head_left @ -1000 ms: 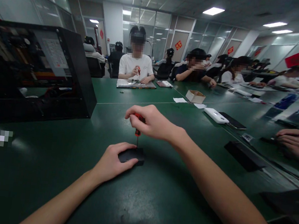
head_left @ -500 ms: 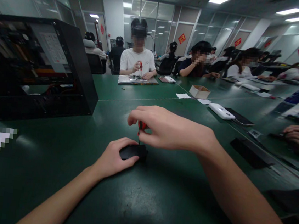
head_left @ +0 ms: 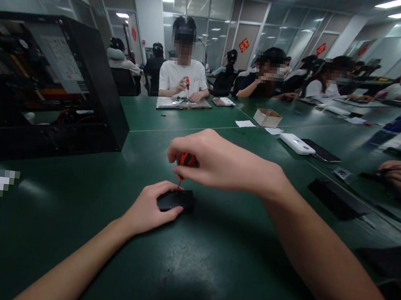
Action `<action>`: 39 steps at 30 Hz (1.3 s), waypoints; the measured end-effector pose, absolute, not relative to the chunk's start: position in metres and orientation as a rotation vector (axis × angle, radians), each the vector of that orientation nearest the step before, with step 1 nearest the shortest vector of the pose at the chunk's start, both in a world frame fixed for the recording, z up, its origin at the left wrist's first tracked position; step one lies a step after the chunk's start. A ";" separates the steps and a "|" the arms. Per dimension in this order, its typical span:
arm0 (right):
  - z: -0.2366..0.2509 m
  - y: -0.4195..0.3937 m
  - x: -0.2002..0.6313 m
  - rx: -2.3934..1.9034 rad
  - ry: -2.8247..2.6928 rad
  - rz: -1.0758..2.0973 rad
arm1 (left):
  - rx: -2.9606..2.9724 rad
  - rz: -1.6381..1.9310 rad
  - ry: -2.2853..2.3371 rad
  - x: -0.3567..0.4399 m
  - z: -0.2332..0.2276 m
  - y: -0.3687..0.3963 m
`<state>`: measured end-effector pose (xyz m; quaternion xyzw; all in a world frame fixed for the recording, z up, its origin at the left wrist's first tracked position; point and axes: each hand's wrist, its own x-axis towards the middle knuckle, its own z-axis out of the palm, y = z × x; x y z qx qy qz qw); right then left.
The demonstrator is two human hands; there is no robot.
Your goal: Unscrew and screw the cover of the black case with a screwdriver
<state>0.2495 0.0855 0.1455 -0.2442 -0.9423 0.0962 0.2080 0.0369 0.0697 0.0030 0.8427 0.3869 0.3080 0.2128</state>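
My left hand (head_left: 151, 207) grips a small black plastic case (head_left: 175, 201) lying flat on the green table, thumb along its near side and fingers over its far side. What kind of device the case is I cannot make out. Above it, my right hand (head_left: 216, 163) is closed around the red-and-black handle of a screwdriver (head_left: 186, 159). The thin shaft points down, slightly tilted, and its tip meets the far edge of the case. My fingers hide part of the handle.
An open black computer case (head_left: 110, 88) stands at the left. To the right are a white power bank (head_left: 297, 144), a black phone (head_left: 324, 151) and a flat black block (head_left: 337, 198). A small box (head_left: 267, 118) sits farther back. Across the table a person (head_left: 182, 79) works with a screwdriver.
My right hand has turned a little, and more of the screwdriver handle shows. The shaft leans more. The black case stays in my left hand; the view has shifted slightly.
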 end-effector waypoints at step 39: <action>0.148 0.068 0.240 -0.658 -2.810 0.288 | 2.388 0.855 1.066 0.033 0.001 0.070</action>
